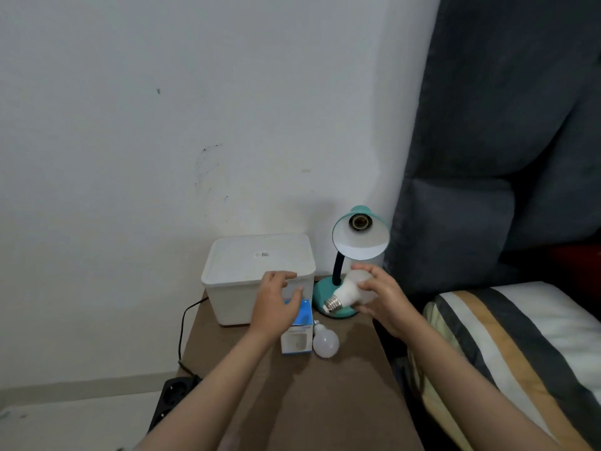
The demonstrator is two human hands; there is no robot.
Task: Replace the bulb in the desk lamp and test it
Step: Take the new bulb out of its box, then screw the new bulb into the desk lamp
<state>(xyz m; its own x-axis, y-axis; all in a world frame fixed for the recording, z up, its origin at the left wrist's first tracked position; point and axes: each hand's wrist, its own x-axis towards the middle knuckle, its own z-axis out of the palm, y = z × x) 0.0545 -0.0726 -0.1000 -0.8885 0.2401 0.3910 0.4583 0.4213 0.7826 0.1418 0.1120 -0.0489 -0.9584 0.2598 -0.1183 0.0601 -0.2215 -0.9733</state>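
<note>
Brown tabletop [325, 402] beside white wall [162, 125]; white bin [240, 271], bulb box [297, 340], spare bulb [326, 343]. Right hand [383, 297] grips bulb [348, 289] before teal lamp [359, 236]; left hand [276, 297] spread, empty.

Bedroom in a home: striped bedding [507, 323] and what appears to be a padded headboard [507, 131] beside a bedside table [325, 402].

We see a brown table [292, 402] at lower centre holding a white box [240, 288], teal lamp [338, 307], small carton [296, 341] and loose bulb [326, 344].
</note>
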